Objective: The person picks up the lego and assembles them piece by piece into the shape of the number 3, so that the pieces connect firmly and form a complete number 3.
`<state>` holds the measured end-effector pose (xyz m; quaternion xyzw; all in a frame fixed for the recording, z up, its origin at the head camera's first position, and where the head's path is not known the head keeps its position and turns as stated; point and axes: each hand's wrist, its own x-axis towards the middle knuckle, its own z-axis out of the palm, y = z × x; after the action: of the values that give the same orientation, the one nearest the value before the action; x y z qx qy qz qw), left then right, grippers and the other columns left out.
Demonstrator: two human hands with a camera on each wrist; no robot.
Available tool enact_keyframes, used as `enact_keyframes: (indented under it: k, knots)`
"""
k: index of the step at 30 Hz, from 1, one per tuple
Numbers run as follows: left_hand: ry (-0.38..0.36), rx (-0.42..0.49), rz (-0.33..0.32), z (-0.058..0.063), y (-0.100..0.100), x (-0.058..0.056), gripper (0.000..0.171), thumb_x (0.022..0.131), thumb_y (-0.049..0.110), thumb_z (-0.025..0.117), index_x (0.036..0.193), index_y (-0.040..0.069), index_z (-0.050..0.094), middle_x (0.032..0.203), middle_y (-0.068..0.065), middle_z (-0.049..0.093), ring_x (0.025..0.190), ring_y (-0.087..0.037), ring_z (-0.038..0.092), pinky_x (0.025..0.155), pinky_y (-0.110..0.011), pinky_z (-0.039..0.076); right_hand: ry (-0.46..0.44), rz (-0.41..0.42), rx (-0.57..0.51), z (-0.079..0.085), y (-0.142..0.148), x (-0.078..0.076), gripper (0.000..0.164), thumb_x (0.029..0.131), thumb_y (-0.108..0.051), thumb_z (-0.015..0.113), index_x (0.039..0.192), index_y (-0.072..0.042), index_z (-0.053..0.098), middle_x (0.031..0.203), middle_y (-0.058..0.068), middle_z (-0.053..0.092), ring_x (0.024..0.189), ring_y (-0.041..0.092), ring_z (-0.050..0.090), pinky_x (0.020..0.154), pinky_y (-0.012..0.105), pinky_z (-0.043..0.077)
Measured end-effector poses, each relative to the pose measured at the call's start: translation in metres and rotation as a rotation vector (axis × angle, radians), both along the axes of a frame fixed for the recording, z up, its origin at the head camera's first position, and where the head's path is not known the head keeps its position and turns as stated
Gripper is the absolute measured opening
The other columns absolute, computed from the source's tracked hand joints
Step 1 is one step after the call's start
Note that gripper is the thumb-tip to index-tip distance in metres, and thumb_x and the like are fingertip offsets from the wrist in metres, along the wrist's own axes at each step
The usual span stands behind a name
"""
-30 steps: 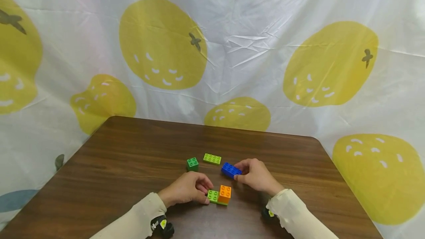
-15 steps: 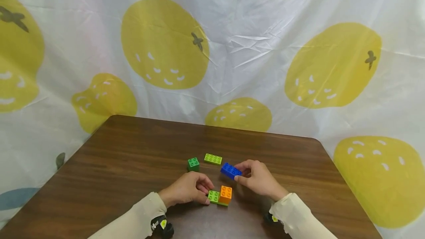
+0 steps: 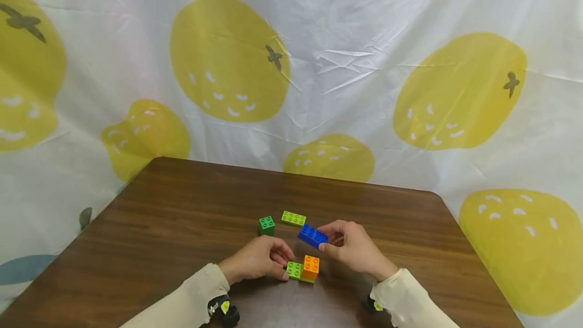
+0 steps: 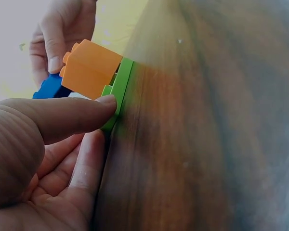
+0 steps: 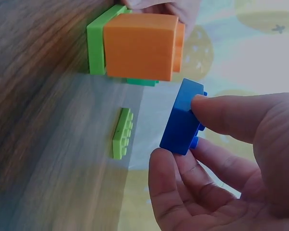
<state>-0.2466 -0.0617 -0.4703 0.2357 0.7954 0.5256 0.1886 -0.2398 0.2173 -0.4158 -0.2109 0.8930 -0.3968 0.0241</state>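
Left of the orange block (image 3: 311,267), the left hand (image 3: 256,258) narrowly pinched the lime plate (image 3: 293,270) under it. Beyond that block were the green cube (image 3: 266,225), then the loose lime plate (image 3: 293,218), then the blue brick (image 3: 312,236), raised, gripped between thumb and fingers by the right hand (image 3: 357,248).

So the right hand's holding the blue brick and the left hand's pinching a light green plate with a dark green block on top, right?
Not quite: the left wrist view shows an orange block on that light green plate. The right hand does hold the blue brick; the left hand pinches the plate.
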Motion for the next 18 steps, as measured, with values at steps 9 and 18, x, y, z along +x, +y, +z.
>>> enact_keyframes:
  k: [9, 18]
  knots:
    - [-0.001, 0.011, -0.012, 0.002, 0.0, 0.0, 0.034, 0.079, 0.005, 0.091, 0.109, 0.007, 0.075, 0.101, -0.001, 0.075, 0.09, -0.012, 0.07, 0.08, -0.023, 0.06, 0.021, 0.008, -0.023, 0.002, -0.001, 0.007, 0.031, 0.093, -0.02, 0.082, 0.12, -0.006, 0.076, 0.102, 0.004, 0.076, 0.088, 0.015, 0.069, 0.079, 0.025, 0.06]
    - [-0.013, 0.036, -0.005, 0.002, 0.0, 0.001, 0.034, 0.078, 0.002, 0.091, 0.108, 0.005, 0.074, 0.1, -0.003, 0.075, 0.09, -0.013, 0.071, 0.078, -0.022, 0.06, 0.05, 0.039, -0.019, 0.002, -0.003, 0.015, 0.031, 0.092, -0.019, 0.083, 0.119, -0.006, 0.077, 0.102, 0.003, 0.074, 0.087, 0.013, 0.069, 0.078, 0.026, 0.061]
